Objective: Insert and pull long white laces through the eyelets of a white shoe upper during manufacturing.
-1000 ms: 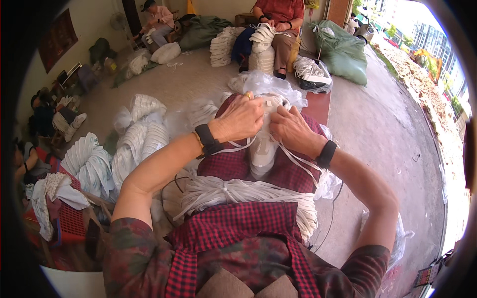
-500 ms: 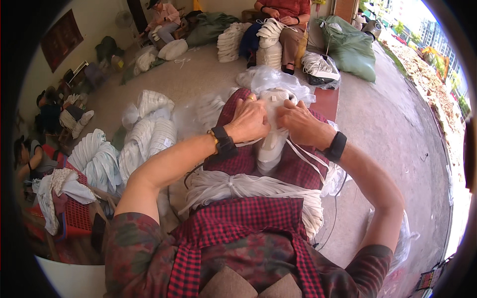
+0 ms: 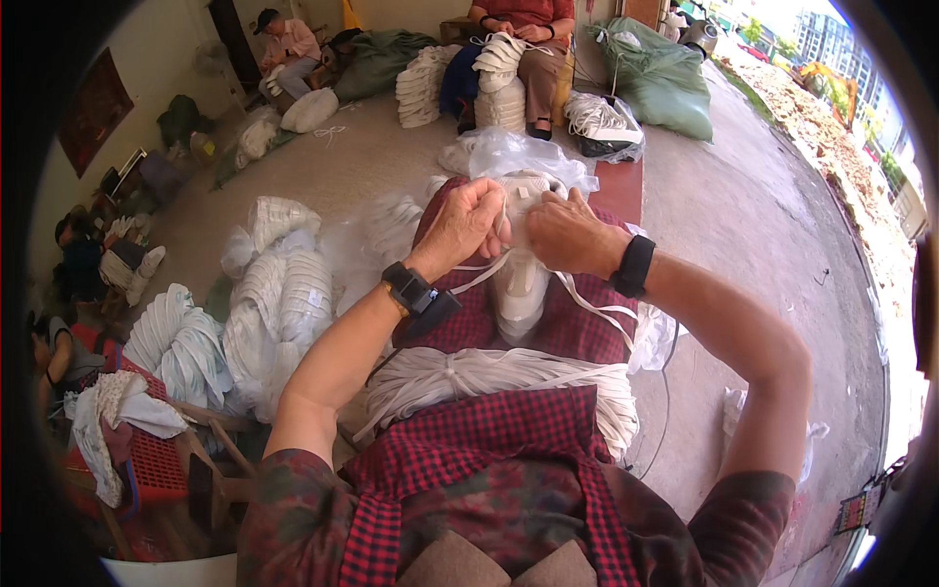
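A white shoe upper (image 3: 520,296), toe pointing toward me, lies on my lap over a red-and-black checked apron (image 3: 469,323). My left hand (image 3: 460,230) is raised just left of its lacing area, fingers pinched on a white shoelace (image 3: 479,277) that hangs below. My right hand (image 3: 572,235) is closed at the upper's right edge, its fingertips partly hidden from view. Another length of white lace trails from under it to the right. Across my lap, nearer to me, rests a thick tied bundle of white laces (image 3: 489,377).
Stacked white uppers (image 3: 256,303) and clear plastic bags (image 3: 518,155) lie on the floor left and ahead. A red plastic chair (image 3: 156,470) with cloths stands at left. Seated people work farther back, near green sacks (image 3: 657,83). A dark cable (image 3: 667,391) runs down on the right.
My left hand has drawn back from the upper, turning and lifting slightly to the left with the lace. My right hand stays at the upper's edge. The whole view has shifted a little.
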A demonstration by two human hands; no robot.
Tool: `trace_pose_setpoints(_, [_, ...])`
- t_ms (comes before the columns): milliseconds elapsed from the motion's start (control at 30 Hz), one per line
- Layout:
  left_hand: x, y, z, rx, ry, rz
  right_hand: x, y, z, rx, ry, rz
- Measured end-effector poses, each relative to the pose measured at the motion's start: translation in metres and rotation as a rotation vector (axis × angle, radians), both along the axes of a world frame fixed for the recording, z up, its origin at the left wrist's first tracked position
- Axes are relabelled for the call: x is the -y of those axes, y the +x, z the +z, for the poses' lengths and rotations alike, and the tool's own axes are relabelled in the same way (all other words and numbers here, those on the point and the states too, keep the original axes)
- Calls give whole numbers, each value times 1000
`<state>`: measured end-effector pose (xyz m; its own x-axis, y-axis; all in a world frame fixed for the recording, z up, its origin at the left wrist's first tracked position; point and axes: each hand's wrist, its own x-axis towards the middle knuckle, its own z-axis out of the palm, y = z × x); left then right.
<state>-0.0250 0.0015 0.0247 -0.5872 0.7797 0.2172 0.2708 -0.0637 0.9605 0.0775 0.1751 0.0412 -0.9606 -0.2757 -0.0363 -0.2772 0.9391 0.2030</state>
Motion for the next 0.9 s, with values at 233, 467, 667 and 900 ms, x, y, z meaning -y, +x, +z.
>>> trace_pose_setpoints(233, [3, -3, -14, 265, 205, -130, 3, 4, 3, -93, -243, -253])
trace_pose_setpoints(467, [9, -21, -32, 187, 229, -254, 14, -5, -13, -282, -330, -293])
trace_pose_setpoints(667, [-8, -24, -37, 173, 267, -382, -31, -12, 36, -755, -456, -107])
trace_pose_setpoints(900, [2, -15, -41, 212, 239, -284, -7, 4, 52, -336, -384, 269])
